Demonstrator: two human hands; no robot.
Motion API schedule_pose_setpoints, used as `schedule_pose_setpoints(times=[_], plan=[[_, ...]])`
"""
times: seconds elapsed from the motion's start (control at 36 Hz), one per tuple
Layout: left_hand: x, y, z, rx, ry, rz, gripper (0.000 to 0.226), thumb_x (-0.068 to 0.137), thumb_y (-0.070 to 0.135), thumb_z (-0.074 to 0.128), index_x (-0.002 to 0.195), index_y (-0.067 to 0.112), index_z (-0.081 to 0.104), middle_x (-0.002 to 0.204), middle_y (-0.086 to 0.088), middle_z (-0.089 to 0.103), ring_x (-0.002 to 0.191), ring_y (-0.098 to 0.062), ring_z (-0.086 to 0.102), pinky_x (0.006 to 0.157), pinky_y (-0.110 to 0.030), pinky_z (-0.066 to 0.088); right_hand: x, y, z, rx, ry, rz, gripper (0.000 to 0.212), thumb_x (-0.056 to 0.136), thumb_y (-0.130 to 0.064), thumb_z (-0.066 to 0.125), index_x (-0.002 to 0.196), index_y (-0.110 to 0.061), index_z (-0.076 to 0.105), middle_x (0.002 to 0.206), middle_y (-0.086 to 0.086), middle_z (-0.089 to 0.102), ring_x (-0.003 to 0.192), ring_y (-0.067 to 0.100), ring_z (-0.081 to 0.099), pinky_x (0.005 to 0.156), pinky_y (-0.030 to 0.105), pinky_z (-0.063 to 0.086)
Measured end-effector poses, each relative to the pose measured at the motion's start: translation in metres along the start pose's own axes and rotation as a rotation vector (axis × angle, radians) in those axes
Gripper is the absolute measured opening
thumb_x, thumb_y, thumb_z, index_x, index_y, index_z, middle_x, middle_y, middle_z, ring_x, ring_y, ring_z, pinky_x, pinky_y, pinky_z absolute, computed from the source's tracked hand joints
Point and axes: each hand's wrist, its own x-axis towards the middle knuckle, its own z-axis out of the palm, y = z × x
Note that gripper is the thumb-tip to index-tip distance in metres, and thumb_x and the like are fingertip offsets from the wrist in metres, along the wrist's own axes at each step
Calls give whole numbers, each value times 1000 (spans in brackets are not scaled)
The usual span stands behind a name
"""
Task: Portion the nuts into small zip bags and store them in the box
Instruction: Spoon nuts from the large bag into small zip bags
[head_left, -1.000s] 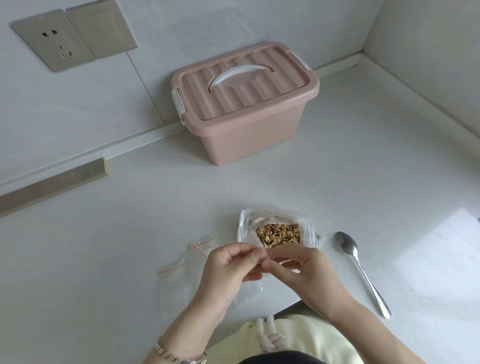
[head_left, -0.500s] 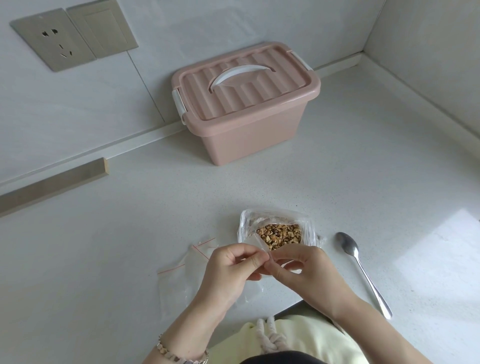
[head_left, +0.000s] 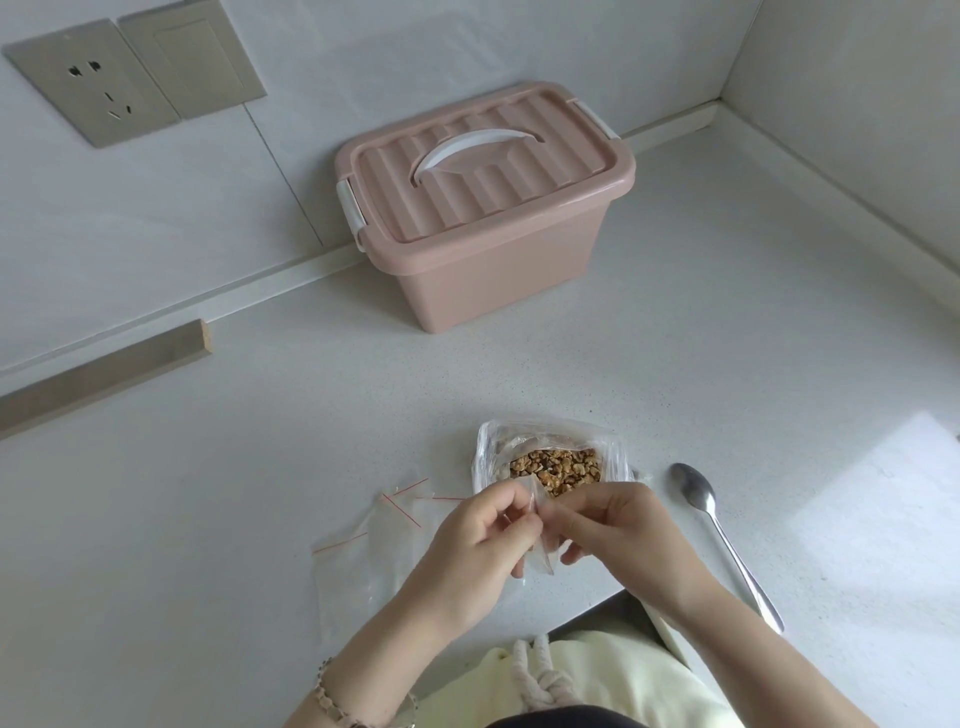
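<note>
Bench (head_left: 727, 364): white, carries everything.

Box (head_left: 483, 208): pink, lid on, well beyond the fingers and against the wall. Contents hidden.

Left hand (head_left: 478, 545), right hand (head_left: 618, 530): meet at the near edge. Fingers (head_left: 511, 512) of both pinch the mouth of one small zip bag.

Nut bag (head_left: 550, 447): just beyond the fingers, mouth open, nuts (head_left: 556, 467) showing inside.

Spare zip bags (head_left: 374, 551): flat, left of the left fingers, look empty.

Spoon (head_left: 722, 535): right of the right fingers, near but apart. Bowl at the far end, handle slanting nearer and rightward. Right hand is nearer.

Small zip bag (head_left: 540, 551): hangs between the hands, seems empty.

Likely step: parting its seal. Scooping would fall to the right hand.
</note>
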Motion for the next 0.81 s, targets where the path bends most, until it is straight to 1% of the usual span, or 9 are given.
schedule_pose_setpoints(times=[0.17, 0.31, 0.36, 0.42, 0.53, 0.61, 0.67, 0.72, 0.81], plan=[[8, 2, 17, -23, 154, 40, 21, 75, 18, 44, 56, 19, 34, 49, 8, 30, 51, -9, 24, 48, -23, 22, 4, 2, -1, -137, 17, -93, 28, 90, -7, 56, 64, -6, 64, 54, -1, 60, 54, 7, 57, 60, 21, 47], [20, 21, 15, -306, 63, -31, 22, 70, 14, 42, 50, 22, 36, 46, 7, 33, 41, -5, 23, 40, -15, 18, 8, -7, -7, 160, 1, -98, 35, 89, -21, 57, 63, 1, 61, 62, 19, 60, 61, 18, 58, 60, 20, 46], [25, 25, 12, -341, 45, -65, 26, 74, 12, 43, 50, 20, 37, 46, 7, 35, 41, -6, 23, 40, -16, 18, 10, -14, -10, 199, -3, -75, 30, 88, -15, 55, 61, -3, 62, 58, 10, 61, 56, 13, 56, 57, 17, 45], [30, 26, 7, -130, 90, -21, 32, 83, 9, 46, 54, 15, 37, 47, 7, 36, 43, -8, 27, 43, -19, 23, 12, -19, -12, -13, 68, -97, 27, 89, -7, 56, 63, -5, 64, 55, -2, 61, 53, 6, 55, 55, 16, 45], [38, 29, -4, 849, 339, 128, 23, 85, 24, 50, 65, 20, 40, 54, 5, 46, 51, -14, 40, 51, -29, 29, 16, -28, -19, -668, 342, -184, 15, 87, -19, 60, 78, -14, 71, 72, -6, 66, 66, 6, 58, 59, 9, 43], [45, 30, -2, 859, 427, 246, 19, 77, 32, 45, 65, 18, 40, 58, 3, 51, 55, -20, 43, 47, -22, 28, 23, -30, -19, -738, 365, -197, 14, 88, -21, 58, 85, -12, 69, 81, -4, 68, 75, 11, 62, 64, 16, 48], [49, 26, -1, 728, 375, 368, 18, 73, 39, 41, 72, 21, 43, 71, 11, 51, 69, -12, 48, 56, -14, 34, 28, -33, -21, -671, 356, -175, 12, 87, -20, 59, 84, -12, 68, 77, -4, 68, 74, 11, 63, 70, 27, 53], [51, 23, -1, 577, 212, 477, 33, 72, 45, 51, 101, 29, 46, 106, 24, 48, 106, 3, 45, 87, -5, 34, 31, -37, -24, -607, 329, -153, 9, 85, -19, 62, 81, -12, 68, 73, -6, 67, 70, 7, 63, 68, 25, 53], [53, 20, -1, 556, 43, 468, 101, 59, 55, 74, 134, 44, 8, 134, 45, -6, 131, 20, -4, 111, -12, 7, 33, -44, -27, -531, 247, -160, 7, 82, -16, 65, 75, -16, 68, 68, -7, 67, 63, 5, 63, 65, 23, 54]])
